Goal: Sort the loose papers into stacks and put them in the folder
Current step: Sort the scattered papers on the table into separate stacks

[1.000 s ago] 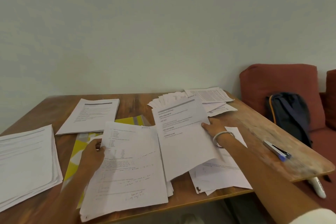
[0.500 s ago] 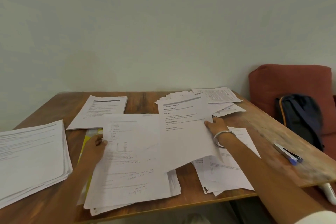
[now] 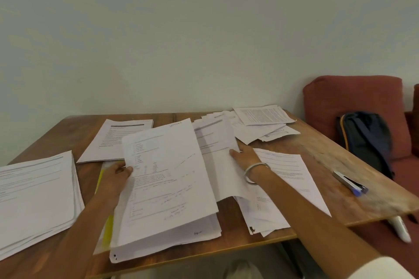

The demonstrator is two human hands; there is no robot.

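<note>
My left hand (image 3: 116, 175) grips the left edge of a thick bundle of handwritten sheets (image 3: 165, 186) and lifts its far side off the wooden table (image 3: 335, 154). A yellow folder (image 3: 106, 229) shows beneath the bundle's left side. My right hand (image 3: 246, 156), with a bangle on the wrist, holds the right edge of a printed sheet (image 3: 217, 149) that runs under the bundle. Loose papers (image 3: 263, 124) lie fanned at the far right. A sorted stack (image 3: 36, 197) sits at the near left and a thinner one (image 3: 115, 140) at the far left.
More sheets (image 3: 288, 179) lie under my right forearm. A blue and silver stapler (image 3: 350, 183) rests near the table's right edge. A dark backpack (image 3: 365, 140) leans on a red sofa (image 3: 353, 99) at the right. A white object (image 3: 400, 229) lies below the table edge.
My left hand has raised the handwritten bundle and tilted it up over the printed sheet. My right hand has stayed on that sheet's edge. The view has shifted slightly.
</note>
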